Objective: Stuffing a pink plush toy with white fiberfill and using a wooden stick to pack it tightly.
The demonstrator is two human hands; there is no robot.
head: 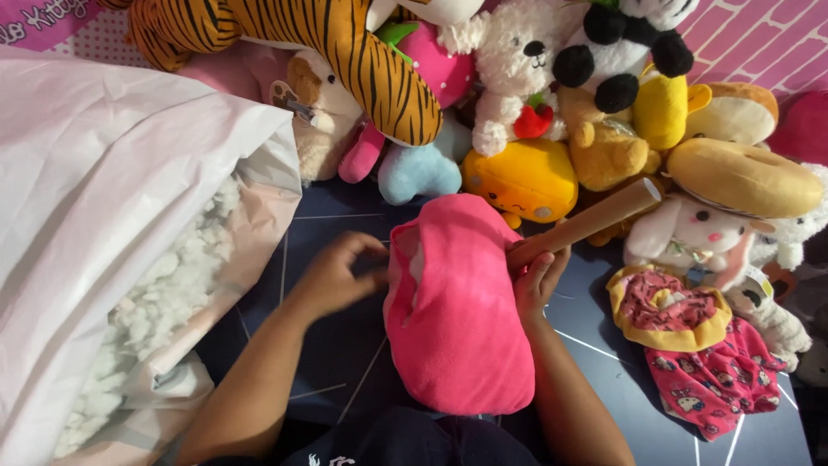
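Observation:
A bright pink plush body [457, 311] lies in front of me on the dark blue mat [336, 345]. My left hand [336, 272] pinches its left edge where a pale opening shows. My right hand [536, 278] grips the lower end of a tan cardboard tube [591, 222], which slants up to the right and presses against the plush's upper right side.
A big white bag [103, 207] of white stuffing fibre [164, 285] lies open at the left. Several soft toys are piled along the back, among them a tiger [345, 43] and a white bear [517, 60]. Pink patterned fabric [707, 371] lies at the right.

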